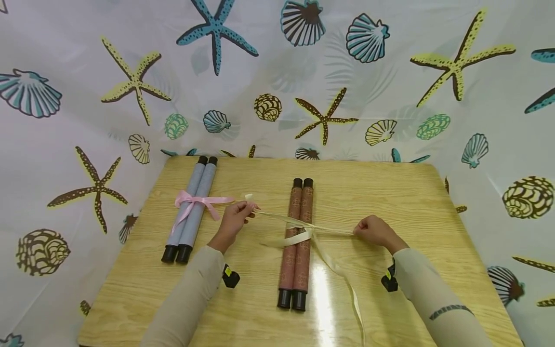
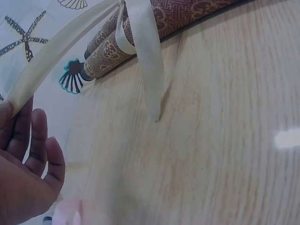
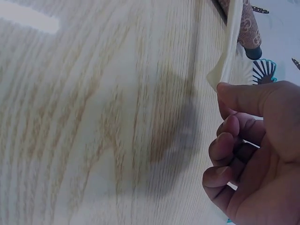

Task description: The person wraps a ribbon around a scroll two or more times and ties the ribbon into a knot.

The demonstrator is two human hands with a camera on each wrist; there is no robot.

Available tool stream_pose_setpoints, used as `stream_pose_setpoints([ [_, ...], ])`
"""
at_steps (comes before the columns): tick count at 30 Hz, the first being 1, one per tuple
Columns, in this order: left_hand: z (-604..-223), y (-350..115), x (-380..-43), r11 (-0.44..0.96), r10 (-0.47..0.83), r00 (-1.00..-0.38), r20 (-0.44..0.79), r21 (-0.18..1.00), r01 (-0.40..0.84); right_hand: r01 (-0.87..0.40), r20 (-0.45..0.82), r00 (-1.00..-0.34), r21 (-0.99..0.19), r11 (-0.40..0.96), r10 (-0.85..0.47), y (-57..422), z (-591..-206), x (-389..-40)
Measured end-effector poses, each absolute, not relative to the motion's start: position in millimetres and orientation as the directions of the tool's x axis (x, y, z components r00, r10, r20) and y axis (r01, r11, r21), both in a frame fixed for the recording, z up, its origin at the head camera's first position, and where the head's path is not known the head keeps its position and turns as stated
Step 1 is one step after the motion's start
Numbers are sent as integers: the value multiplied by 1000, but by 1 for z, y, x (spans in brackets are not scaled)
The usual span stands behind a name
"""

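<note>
Two reddish-brown patterned scrolls (image 1: 287, 270) with black end caps lie side by side at mid table. A cream ribbon (image 1: 310, 233) is tied round their middle, with loose ends trailing on both sides. My left hand (image 1: 234, 220) pinches one part of the ribbon, left of the scrolls, between thumb and finger. To their right, my right hand (image 1: 376, 232) pinches another part, and the ribbon stretches nearly straight between both hands. In the left wrist view, a ribbon tail (image 2: 149, 70) hangs beside the scrolls. The right wrist view shows the ribbon (image 3: 228, 51) folded at the thumb tip.
Two pale blue scrolls (image 1: 191, 231) bound with a pink ribbon bow (image 1: 195, 200) lie on the left of the wooden table (image 1: 368, 188). A curtain (image 1: 277, 72) printed with starfish and shells surrounds the table at the back and sides.
</note>
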State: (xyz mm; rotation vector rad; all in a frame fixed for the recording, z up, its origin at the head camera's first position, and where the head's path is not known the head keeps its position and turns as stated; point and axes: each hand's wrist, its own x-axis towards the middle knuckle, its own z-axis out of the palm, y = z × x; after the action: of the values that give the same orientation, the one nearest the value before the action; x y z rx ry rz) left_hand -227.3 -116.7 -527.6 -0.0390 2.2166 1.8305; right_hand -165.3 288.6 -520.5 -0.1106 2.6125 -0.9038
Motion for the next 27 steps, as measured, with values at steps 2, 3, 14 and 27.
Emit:
stream_pose_setpoints([
  [2,-532,-120,-228,178,112,-962,-248,958,-226,46,-319,-927,-618,785,-197,290,-519,-163],
  [3,-533,-121,-228,166,98,-961,-258,957,-240,47,-320,-926,-622,782,-199,290,-519,-163],
  [14,-534,-120,-229,151,33,-949,-314,940,-306,94,-373,-917,-545,833,-141,304,-525,-159],
  [27,-535,-116,-230,148,-17,-943,-333,932,-332,88,-347,-931,-509,856,-111,312,-529,-154],
])
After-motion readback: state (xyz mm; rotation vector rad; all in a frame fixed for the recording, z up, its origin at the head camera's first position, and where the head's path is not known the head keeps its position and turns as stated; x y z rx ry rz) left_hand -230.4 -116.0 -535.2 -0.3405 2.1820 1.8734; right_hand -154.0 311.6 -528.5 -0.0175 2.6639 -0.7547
